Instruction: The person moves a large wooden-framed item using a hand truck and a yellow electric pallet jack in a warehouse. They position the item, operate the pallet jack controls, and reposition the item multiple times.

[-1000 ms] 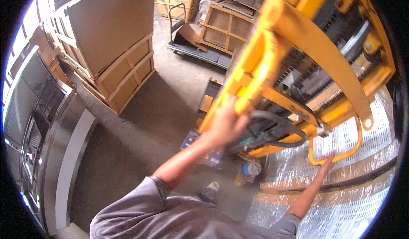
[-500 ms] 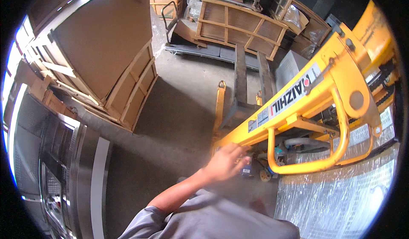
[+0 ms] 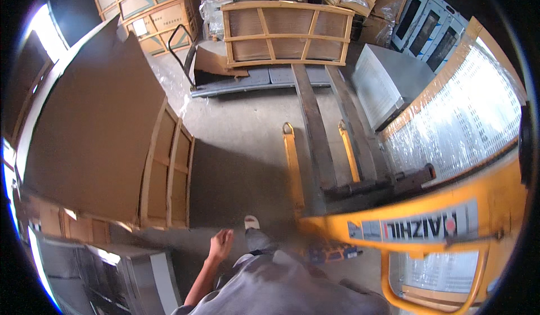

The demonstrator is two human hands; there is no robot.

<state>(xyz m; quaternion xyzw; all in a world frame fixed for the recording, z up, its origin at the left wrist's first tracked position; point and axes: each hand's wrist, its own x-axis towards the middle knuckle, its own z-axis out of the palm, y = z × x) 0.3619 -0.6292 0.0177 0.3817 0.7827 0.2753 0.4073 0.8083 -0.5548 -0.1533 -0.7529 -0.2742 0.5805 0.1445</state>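
My left hand (image 3: 220, 244) hangs in front of my body at the lower middle, apart from everything, its fingers curled together with nothing visible in them. My right hand is out of view. To the right stands a yellow hand stacker (image 3: 332, 225), its printed mast running across the lower right and a looped yellow handle (image 3: 385, 275) below that. Two long dark forks (image 3: 315, 129) reach from it to the far side, over two yellow legs (image 3: 292, 163). One of my feet, in a pale shoe (image 3: 251, 222), shows just beyond the hand.
A tall cardboard crate with wooden slats (image 3: 171, 169) stands at left, steel equipment (image 3: 140, 275) below it. Ahead, a slatted crate (image 3: 287, 34) rests on a flat trolley (image 3: 253, 87). A metal cabinet (image 3: 388, 84) and a film-wrapped panel (image 3: 455, 112) stand at right.
My left hand has come away from the stacker's mast and swung left and down. The view has turned, so the forks and right-side cabinets show more fully and the stacker sits lower.
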